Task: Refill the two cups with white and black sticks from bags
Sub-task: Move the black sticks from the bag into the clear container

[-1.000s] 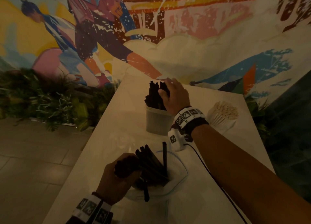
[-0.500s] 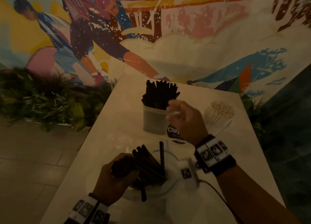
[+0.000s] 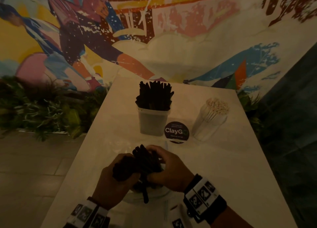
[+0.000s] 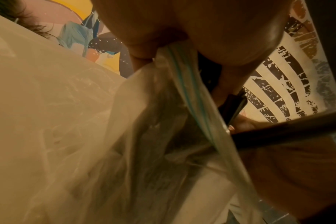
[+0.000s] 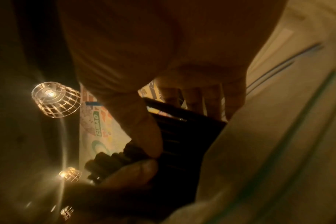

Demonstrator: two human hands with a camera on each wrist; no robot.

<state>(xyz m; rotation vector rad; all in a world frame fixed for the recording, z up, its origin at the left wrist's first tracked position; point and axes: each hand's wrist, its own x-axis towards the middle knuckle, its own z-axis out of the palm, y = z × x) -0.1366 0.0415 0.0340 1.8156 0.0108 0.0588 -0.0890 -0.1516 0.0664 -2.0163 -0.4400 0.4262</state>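
Observation:
On the white table [image 3: 231, 159] stands a pale cup [image 3: 151, 123] packed with black sticks [image 3: 154, 97]. To its right is a clear cup of white sticks [image 3: 211, 119]. Near the front edge lies a clear zip bag [image 3: 154, 193] with a bundle of black sticks [image 3: 144, 161]. My left hand [image 3: 120, 173] grips the bag; in the left wrist view its fingers [image 4: 144, 50] pinch the blue-striped rim [image 4: 184, 84]. My right hand [image 3: 164, 166] curls round the bundle. In the right wrist view its thumb [image 5: 144, 130] and fingers [image 5: 211, 103] clasp the sticks [image 5: 184, 130].
A dark round "ClayG" sticker [image 3: 176, 131] lies between the two cups. Green plants [image 3: 42, 111] border the table's left side and a painted mural wall [image 3: 171, 39] rises behind it. Tiled floor [image 3: 34, 167] lies to the left, and a dark surface runs along the right.
My right hand has pulled back from the top of the black-stick cup to the bag and now clasps the bundle there. My left hand has stayed on the bag.

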